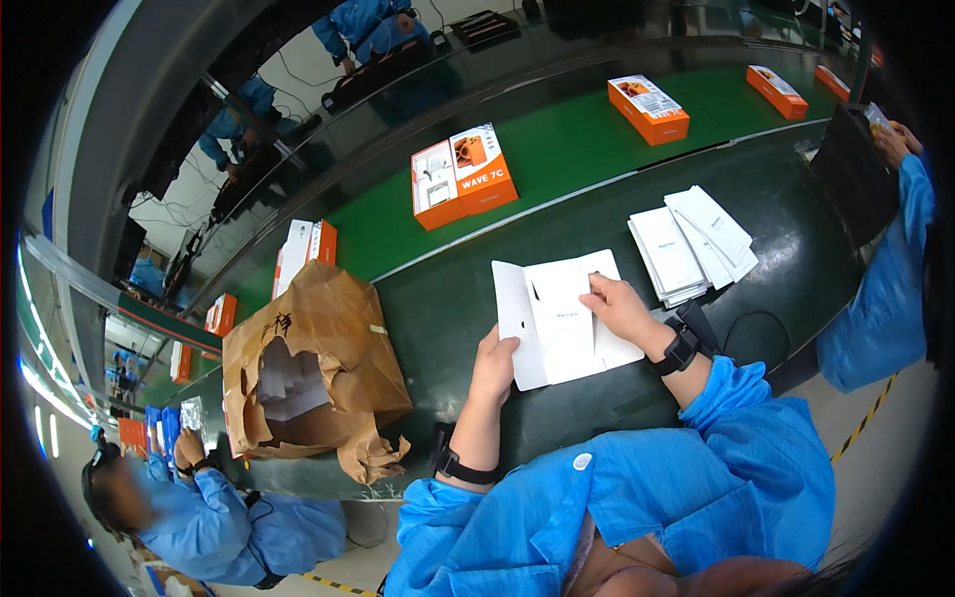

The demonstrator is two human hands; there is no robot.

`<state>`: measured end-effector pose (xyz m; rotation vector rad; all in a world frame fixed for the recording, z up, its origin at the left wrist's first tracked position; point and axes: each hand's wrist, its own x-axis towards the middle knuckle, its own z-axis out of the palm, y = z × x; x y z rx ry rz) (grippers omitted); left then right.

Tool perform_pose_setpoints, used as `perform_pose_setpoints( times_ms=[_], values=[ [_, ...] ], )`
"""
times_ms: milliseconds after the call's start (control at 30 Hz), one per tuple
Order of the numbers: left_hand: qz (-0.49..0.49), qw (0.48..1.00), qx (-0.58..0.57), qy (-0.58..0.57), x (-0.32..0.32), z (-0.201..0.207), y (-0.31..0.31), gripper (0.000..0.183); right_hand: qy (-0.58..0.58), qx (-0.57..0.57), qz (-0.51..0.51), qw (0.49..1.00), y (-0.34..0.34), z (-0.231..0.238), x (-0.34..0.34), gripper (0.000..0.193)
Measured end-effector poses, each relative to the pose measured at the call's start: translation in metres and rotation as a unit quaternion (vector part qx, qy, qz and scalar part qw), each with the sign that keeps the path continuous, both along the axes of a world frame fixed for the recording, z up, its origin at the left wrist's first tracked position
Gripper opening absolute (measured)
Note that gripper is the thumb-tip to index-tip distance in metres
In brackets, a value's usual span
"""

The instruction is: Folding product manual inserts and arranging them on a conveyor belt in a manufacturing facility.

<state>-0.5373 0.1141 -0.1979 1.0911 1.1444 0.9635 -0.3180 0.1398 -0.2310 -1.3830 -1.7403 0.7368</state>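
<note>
In front of me a white card folder (519, 343) lies unfolded on the dark green bench, its left flap raised. My left hand (492, 365) grips the flap's edge, thumb on the inner face. A white booklet (565, 316) rests upon the folder's middle panel. My right hand (619, 310) pinches the booklet at its upper right side, thumb and fingers together. Just right of it sits a fanned stack of white booklets (665, 249). To the left of my left hand stands a torn brown paper bag (343, 348) with white card pieces inside.
Beyond the bench a green conveyor belt (557, 149) carries an open orange box (463, 204) and further orange boxes (652, 114). A co-worker (219, 517) is at the lower left; another person's sleeve (880, 308) shows at the right, beside a dark bin (846, 174).
</note>
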Motion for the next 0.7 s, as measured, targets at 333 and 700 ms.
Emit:
perform_pose_setpoints(
  times_ms=[333, 700],
  values=[
    [0.038, 0.983, -0.025, -0.178, -0.005, 0.021, -0.011, 0.046, 0.134, 0.012, -0.016, 0.991, -0.02, 0.023, -0.013, 0.039],
    [0.017, 0.96, 0.013, -0.278, -0.031, 0.004, 0.004, 0.047, 0.647, -0.082, 0.002, 0.758, -0.011, 0.017, 0.007, 0.035]
  ],
)
